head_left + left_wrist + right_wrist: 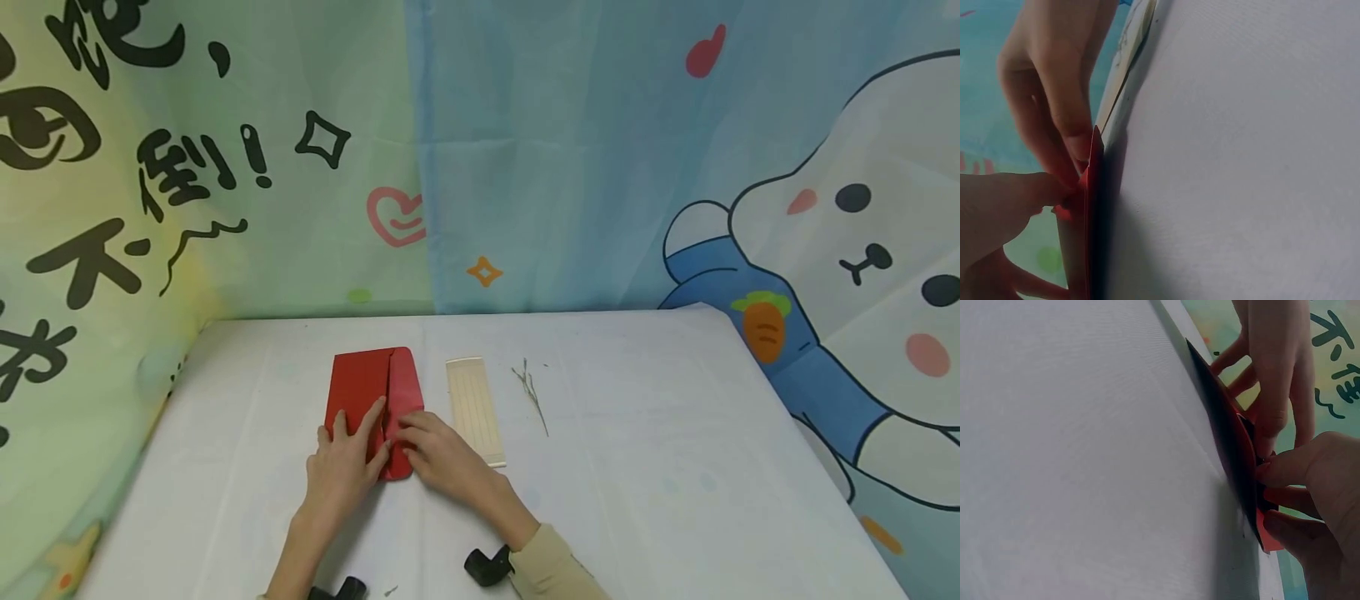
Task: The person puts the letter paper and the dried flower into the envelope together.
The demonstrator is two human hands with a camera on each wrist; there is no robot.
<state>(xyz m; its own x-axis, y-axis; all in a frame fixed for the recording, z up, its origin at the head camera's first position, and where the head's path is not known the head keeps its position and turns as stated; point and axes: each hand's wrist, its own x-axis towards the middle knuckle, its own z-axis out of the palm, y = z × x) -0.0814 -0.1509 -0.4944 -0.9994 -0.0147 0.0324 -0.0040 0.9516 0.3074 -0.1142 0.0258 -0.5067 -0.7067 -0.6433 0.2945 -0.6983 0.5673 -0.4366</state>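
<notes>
A red envelope (358, 379) lies on the white table, its lighter red flap (407, 379) folded out to the right along the opening. My left hand (341, 467) rests on the envelope's body with spread fingers, its thumb reaching the opening. From the right, my right hand (450, 458) bends its fingers over the flap and pinches at the opening's edge, close to the left thumb. The right wrist view shows the right fingertips (1270, 522) at the flap and the envelope edge slightly raised; the inside of the envelope is mostly hidden.
Right of the envelope lies a pale slatted wooden strip (476, 408). Beyond it is a thin dried sprig (531, 393). A tiny plant bit (391, 591) lies near the front edge. A printed cloth (540, 167) hangs behind the white table (660, 467).
</notes>
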